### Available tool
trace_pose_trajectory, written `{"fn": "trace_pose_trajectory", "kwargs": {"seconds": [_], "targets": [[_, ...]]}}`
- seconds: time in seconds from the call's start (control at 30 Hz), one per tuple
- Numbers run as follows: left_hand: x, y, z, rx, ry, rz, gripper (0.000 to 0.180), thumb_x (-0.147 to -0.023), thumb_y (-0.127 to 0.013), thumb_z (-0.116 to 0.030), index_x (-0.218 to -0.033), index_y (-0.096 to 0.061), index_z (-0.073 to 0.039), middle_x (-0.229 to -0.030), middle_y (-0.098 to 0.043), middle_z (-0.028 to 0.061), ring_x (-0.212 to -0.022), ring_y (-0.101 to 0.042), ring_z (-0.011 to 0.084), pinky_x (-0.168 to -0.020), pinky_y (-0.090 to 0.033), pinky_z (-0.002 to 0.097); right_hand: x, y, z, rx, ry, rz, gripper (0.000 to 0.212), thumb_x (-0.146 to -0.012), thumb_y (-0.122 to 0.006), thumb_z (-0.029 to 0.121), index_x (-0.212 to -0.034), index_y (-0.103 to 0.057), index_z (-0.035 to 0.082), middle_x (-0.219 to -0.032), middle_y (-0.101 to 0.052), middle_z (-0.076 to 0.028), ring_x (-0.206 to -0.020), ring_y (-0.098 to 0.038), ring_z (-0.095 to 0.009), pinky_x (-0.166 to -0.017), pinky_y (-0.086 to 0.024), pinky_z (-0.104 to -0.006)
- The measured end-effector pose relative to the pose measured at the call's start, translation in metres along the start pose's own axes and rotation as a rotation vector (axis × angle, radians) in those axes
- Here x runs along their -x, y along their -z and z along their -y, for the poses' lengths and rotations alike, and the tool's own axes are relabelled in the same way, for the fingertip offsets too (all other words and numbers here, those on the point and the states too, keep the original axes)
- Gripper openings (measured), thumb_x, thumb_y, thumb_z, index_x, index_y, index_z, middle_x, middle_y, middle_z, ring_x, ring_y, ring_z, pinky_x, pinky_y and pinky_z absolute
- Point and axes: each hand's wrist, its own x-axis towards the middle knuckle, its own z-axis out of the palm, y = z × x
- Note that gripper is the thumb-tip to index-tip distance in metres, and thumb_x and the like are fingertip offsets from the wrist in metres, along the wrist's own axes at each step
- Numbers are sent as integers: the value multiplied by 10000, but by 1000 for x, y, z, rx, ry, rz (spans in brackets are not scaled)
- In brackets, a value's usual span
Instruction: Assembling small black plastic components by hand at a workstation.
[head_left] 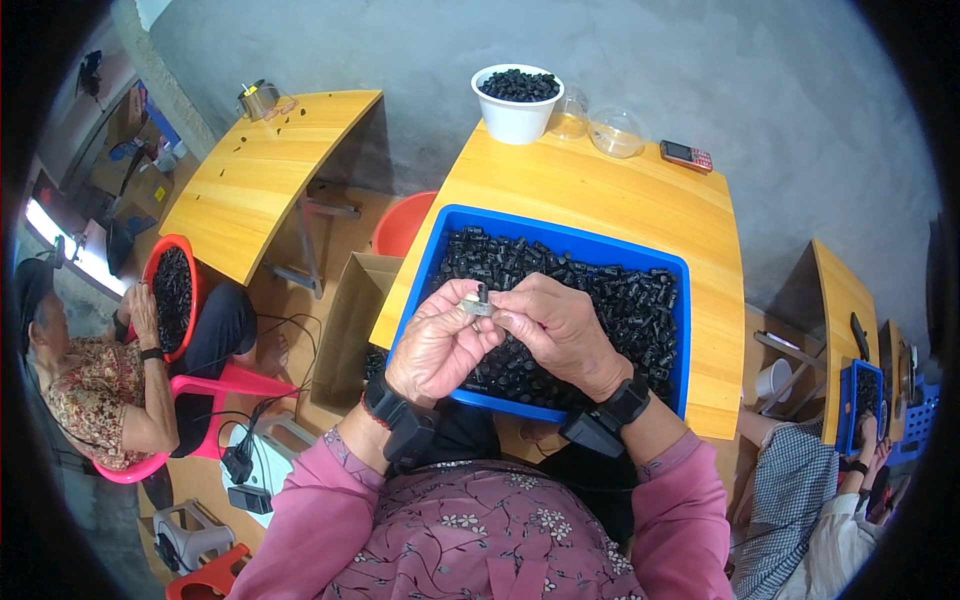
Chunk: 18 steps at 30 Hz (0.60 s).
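Note:
Both my hands meet above a blue tray (pixel 686 345) heaped with small black plastic parts (pixel 610 300). Between the fingertips is a small black part (pixel 483 293), upright, with a short grey piece (pixel 478 308) against its lower end; whether that grey piece is a tool or a ring I cannot tell. My left hand (pixel 438 338) is closed in a pinch on the grey piece, palm partly turned up. From the other side my right hand (pixel 560 335) pinches at the same spot, its fingers curled; exactly what its tips grip is partly hidden.
On the yellow table (pixel 600 190) stand a white tub (pixel 515 120) of black parts, clear plastic containers (pixel 617 132) and a phone (pixel 686 156). A cardboard box (pixel 350 325) and red basin (pixel 402 222) sit left. Co-workers handle black parts on both sides; cables (pixel 290 345) trail at left.

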Motion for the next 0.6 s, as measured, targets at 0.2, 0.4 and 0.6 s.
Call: {"fn": "trace_pose_trajectory", "kwargs": {"seconds": [0.2,0.4,0.6], "targets": [[1,-2,2,-78,-26,9,139,-971,-545,14,-1100,-571,-29,-979,-638,123,-822,-629,195,-807,-546,353,1,-2,-5,21,29,-23,176,-869,-668,13,-1045,-672,22,-856,-628,-113,-750,-652,-263,-661,-528,-332],[2,0,1,-100,-25,72,123,-972,-571,-22,-1095,-576,-29,-957,-653,113,-819,-633,190,-794,-545,365,2,-3,-6,4,2,-51,186,-851,-695,4,-1034,-687,33,-853,-662,-102,-751,-665,-232,-653,-527,-301],[0,5,-1,-47,4,28,133,-964,-578,-13,-1096,-584,-32,-952,-657,112,-826,-640,195,-795,-548,374,2,-3,-2,17,14,-5,209,-837,-696,-10,-1043,-694,25,-864,-666,-107,-754,-668,-234,-660,-535,-303]]}}
